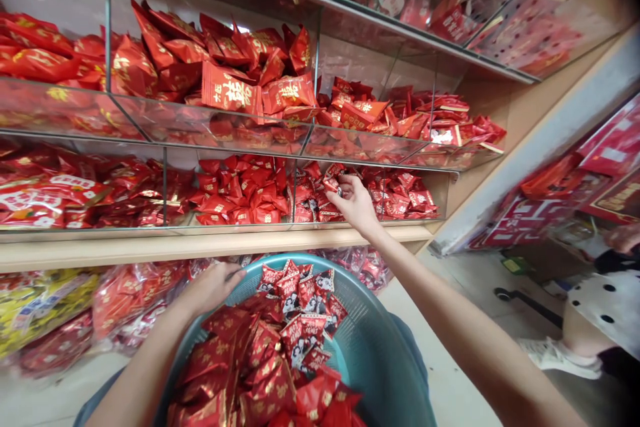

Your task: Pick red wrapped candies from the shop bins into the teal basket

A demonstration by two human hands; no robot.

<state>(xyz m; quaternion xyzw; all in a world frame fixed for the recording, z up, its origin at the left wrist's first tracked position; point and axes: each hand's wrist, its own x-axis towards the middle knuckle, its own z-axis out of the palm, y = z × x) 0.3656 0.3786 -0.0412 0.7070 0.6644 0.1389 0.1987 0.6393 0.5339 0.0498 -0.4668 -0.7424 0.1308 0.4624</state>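
Note:
My left hand (213, 287) is closed over the far left rim of a teal plastic basket (395, 353). Inside the basket lie many red wrapped candy packets; the smaller ones (295, 290) have black-and-white figures, and larger dark red ones (220, 347) carry gold print. My right hand (359, 205) reaches to the lower shelf, pinching a small red candy packet (331, 184) between thumb and fingers. Just behind it is the compartment of matching small packets (305, 197).
Clear dividers split the shelves (220, 242) into bins of red packets (235, 90). Bagged goods (47, 307) lie under the bottom shelf. At right, a person's leg and white shoe (563, 357) show beside red bags (525, 213).

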